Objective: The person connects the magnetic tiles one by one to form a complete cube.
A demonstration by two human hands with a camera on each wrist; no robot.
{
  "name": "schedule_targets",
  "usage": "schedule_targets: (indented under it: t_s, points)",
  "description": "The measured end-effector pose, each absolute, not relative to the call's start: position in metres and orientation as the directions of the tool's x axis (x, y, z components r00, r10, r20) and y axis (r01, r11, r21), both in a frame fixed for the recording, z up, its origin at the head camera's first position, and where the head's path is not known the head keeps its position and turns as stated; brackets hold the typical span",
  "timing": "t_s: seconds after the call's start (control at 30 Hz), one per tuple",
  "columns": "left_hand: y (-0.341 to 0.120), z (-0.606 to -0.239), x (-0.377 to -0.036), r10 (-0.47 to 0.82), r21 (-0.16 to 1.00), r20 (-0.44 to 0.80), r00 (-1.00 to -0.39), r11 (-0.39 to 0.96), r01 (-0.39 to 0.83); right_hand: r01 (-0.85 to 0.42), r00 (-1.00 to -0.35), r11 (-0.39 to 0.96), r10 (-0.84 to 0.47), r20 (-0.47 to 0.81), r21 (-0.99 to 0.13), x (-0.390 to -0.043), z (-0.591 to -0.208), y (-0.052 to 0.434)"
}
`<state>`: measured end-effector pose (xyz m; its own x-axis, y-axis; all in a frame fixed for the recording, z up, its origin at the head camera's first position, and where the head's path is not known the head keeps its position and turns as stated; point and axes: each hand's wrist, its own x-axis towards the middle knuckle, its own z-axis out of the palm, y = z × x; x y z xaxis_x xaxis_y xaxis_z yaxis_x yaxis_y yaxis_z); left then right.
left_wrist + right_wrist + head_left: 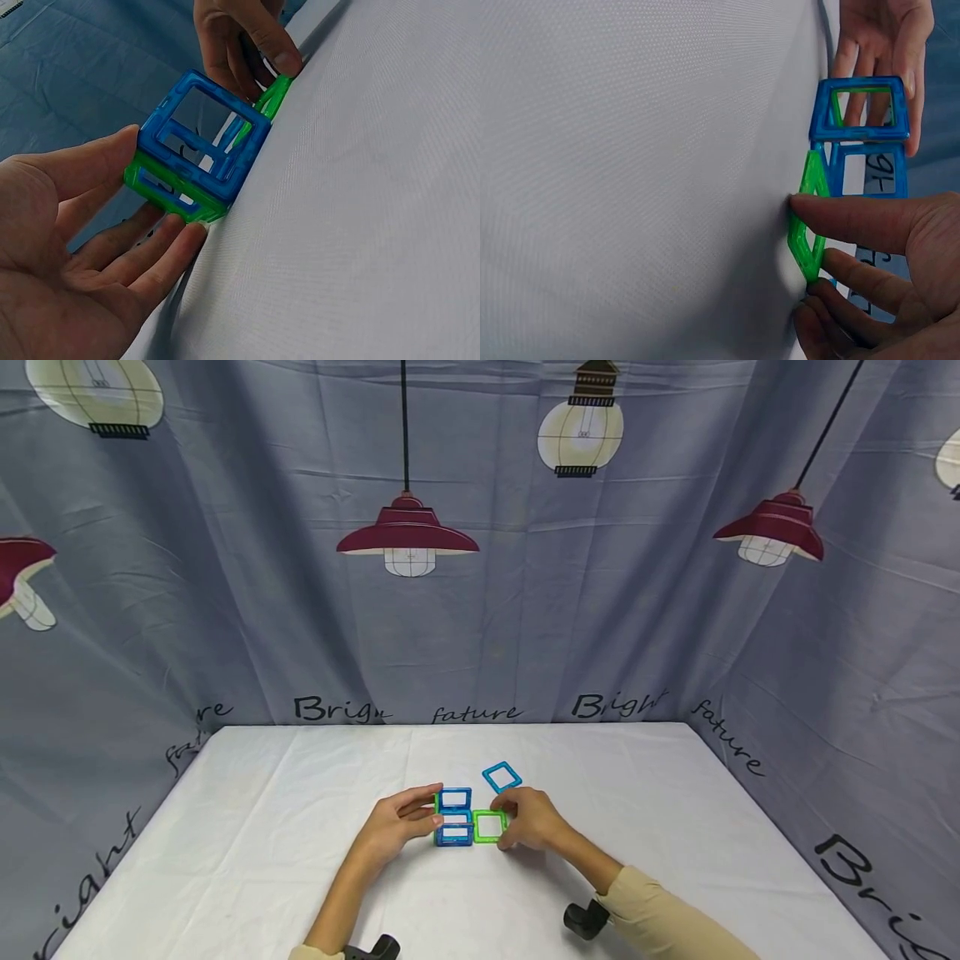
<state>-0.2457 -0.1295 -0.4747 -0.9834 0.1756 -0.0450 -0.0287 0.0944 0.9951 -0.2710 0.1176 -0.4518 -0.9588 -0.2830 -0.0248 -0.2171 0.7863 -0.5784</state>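
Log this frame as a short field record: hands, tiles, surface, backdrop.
left hand: fingers straight, touching the left side of the tile cube
right hand: pinching the green square tile
tile cube: blue and green square frames, partly built, standing on the table
green square tile: lying beside the cube's right side, one edge against it
loose blue tile: flat on the table behind the others, apart from them
table: covered with a white cloth
backdrop: grey curtain printed with lamps and bulbs

Blue tile frames; green tile; white tablecloth; grey lamp-print curtain.
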Motion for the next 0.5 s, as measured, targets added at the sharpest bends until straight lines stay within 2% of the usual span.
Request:
schedule_targets:
  t_s: [0.5]
  points:
    - [-0.1299,-0.4752,-0.2457,0.180,0.995,-0.044,-0.983,0.095,-0.027,-0.192,-0.959,0.774,-0.278,-0.051,-0.604,-0.2725,-0.4518,0.1262]
